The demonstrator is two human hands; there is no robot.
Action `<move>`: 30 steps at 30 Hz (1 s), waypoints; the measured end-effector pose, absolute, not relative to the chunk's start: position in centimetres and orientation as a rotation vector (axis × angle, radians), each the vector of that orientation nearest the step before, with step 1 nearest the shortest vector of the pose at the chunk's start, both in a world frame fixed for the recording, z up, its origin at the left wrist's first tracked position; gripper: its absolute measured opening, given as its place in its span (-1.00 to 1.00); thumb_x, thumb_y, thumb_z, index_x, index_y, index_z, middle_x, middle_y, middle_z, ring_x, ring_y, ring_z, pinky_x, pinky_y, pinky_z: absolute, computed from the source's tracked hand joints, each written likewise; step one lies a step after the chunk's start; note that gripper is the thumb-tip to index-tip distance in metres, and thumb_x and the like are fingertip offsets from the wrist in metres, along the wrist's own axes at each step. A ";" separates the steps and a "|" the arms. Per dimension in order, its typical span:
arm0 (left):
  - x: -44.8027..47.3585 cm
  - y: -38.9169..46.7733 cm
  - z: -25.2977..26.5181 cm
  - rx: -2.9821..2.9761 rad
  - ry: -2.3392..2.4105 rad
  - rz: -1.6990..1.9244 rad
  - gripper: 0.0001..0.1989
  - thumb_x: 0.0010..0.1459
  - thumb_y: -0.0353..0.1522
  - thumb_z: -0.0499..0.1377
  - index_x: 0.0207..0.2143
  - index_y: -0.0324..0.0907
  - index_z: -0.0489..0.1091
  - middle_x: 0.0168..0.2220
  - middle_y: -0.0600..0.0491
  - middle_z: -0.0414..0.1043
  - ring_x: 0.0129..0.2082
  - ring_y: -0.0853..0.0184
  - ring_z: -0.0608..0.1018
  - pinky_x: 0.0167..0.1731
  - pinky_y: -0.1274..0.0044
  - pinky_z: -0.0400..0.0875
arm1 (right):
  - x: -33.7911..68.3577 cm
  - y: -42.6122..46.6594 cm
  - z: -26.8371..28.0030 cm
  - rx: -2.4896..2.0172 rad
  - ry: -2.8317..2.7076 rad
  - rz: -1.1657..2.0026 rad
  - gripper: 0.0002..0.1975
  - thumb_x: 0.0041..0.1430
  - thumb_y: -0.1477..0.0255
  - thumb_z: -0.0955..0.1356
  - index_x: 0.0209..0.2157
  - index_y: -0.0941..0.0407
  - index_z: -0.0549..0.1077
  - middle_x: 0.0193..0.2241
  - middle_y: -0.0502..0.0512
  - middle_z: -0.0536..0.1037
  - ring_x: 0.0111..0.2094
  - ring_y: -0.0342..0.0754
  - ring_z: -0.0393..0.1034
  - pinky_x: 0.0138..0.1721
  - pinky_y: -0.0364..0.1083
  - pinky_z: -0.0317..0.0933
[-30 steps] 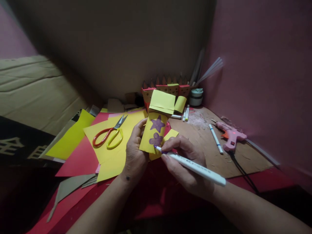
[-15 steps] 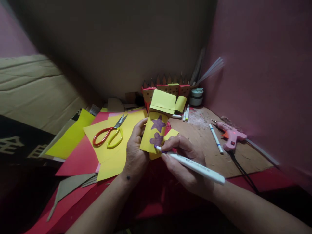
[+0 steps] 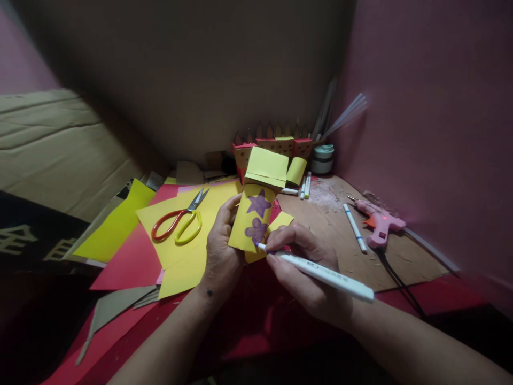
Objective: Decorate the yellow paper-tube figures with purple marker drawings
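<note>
My left hand (image 3: 224,240) is wrapped round the side of a yellow paper figure (image 3: 241,227) with a flat folded yellow top. On its curved front are a purple star (image 3: 258,203) and, below it, a purple flower (image 3: 255,230). Between the thumb and fingers of my right hand (image 3: 304,262) is a white marker (image 3: 332,278), slanting down to the right. Its purple tip touches or nearly touches the paper just under the flower. Part of my left fingers is hidden behind the figure.
Scissors (image 3: 186,219) with red and yellow handles lie on yellow paper (image 3: 180,272) at left. To the right, a pink glue gun (image 3: 380,219) and a marker (image 3: 355,228) rest on cardboard (image 3: 336,256). Behind stand crown-topped paper pieces (image 3: 244,152) and a lidded jar (image 3: 323,159).
The marker's tip has shifted slightly right and down along the lower edge of the flower, and its rear end has swung a little right. My left hand keeps its hold.
</note>
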State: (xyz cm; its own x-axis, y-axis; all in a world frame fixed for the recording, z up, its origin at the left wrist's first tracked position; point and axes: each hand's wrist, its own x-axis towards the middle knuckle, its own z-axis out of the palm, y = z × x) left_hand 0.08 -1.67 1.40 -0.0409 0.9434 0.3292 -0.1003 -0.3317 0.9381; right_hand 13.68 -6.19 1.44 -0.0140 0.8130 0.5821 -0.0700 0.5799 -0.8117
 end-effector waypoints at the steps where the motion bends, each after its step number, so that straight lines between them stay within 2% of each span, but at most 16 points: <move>1: 0.1 -1.7 1.4 1.363 0.972 1.520 -0.46 0.04 -0.31 0.41 0.08 -0.08 0.41 0.09 -0.04 0.55 0.00 0.12 0.62 -0.18 0.44 0.58 | 13.7 -6.2 1.5 -0.689 -1.423 0.798 -0.89 0.07 0.55 0.37 -0.39 0.04 0.39 -0.52 -0.02 0.40 -0.46 -0.09 0.32 -0.55 -0.13 0.12; 7: 0.0 -1.6 1.3 1.394 0.998 1.527 -0.51 0.05 -0.30 0.40 0.06 -0.08 0.43 0.11 -0.04 0.54 0.01 0.11 0.61 -0.19 0.45 0.57 | 13.8 -6.2 1.5 -0.694 -1.400 0.843 -0.89 0.06 0.54 0.37 -0.40 0.05 0.38 -0.54 -0.04 0.39 -0.50 -0.11 0.28 -0.55 -0.13 0.12; 12: 0.1 -1.5 1.3 1.364 0.979 1.526 -0.50 0.05 -0.30 0.40 0.06 -0.09 0.42 0.04 -0.04 0.57 -0.11 0.18 0.64 -0.26 0.48 0.57 | 13.8 -6.4 1.5 -0.672 -1.363 0.927 -0.88 0.06 0.55 0.37 -0.40 0.05 0.37 -0.57 -0.07 0.37 -0.53 -0.12 0.26 -0.56 -0.13 0.11; 19: 0.0 -1.6 1.4 1.376 0.999 1.537 -0.52 0.05 -0.37 0.40 0.05 -0.08 0.44 -0.04 0.00 0.61 -0.11 0.15 0.65 -0.24 0.45 0.60 | 14.1 -6.0 1.0 -0.681 -1.288 1.017 -0.90 0.08 0.52 0.39 -0.39 0.05 0.41 -0.51 -0.02 0.46 -0.47 -0.09 0.33 -0.53 -0.13 0.16; 25: 0.0 -1.4 1.2 1.343 0.992 1.529 -0.50 0.06 -0.29 0.41 0.07 -0.08 0.44 0.06 -0.03 0.57 -0.12 0.19 0.65 -0.29 0.49 0.59 | 14.2 -6.0 1.0 -0.696 -1.282 1.010 -0.90 0.07 0.53 0.39 -0.41 0.05 0.41 -0.55 -0.03 0.43 -0.49 -0.10 0.31 -0.55 -0.13 0.13; 30: 0.1 -1.8 1.6 1.340 1.012 1.500 -0.46 0.09 -0.19 0.40 0.09 -0.11 0.42 0.01 -0.05 0.58 -0.18 0.21 0.65 -0.39 0.54 0.55 | 14.1 -6.1 1.1 -0.677 -1.270 1.041 -0.90 0.09 0.55 0.38 -0.39 0.06 0.40 -0.61 -0.11 0.33 -0.58 -0.16 0.18 -0.58 -0.16 0.07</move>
